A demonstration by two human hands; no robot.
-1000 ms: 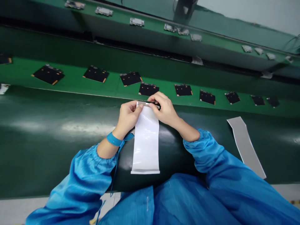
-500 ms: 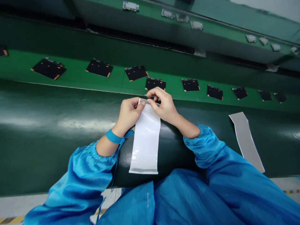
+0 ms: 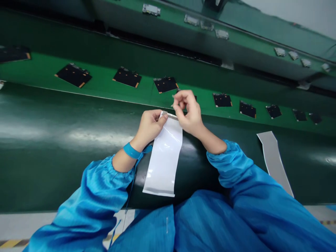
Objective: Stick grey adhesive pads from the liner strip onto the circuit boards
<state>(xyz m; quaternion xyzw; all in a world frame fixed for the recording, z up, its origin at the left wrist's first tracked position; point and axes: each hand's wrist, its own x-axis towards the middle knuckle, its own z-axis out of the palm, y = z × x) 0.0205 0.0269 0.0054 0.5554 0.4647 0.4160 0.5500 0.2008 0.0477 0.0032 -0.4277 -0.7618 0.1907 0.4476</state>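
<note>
A long glossy white backing sheet (image 3: pixel 164 157) lies on the dark green bench (image 3: pixel 52 147) in front of me. My left hand (image 3: pixel 150 126) pinches its top left corner, fingers closed. A little above the sheet's top edge, my right hand (image 3: pixel 189 111) is raised with thumb and fingers pinched on a small thin strip that I can barely make out. Both arms wear blue sleeves, and a blue strap circles my left wrist. Just beyond my hands a row of several black square boards (image 3: pixel 166 84) lies on the brighter green conveyor belt (image 3: pixel 105 84).
A second grey-white strip (image 3: pixel 274 161) lies on the bench at the right. Behind the belt runs a higher green shelf (image 3: pixel 249 45) with several small grey parts (image 3: pixel 151 9). The bench's near edge meets a pale floor with yellow-black tape.
My right hand has lifted off the sheet's top edge, up and slightly right, with a small strip pinched in it. The left hand stays on the corner. The view shifted a little.
</note>
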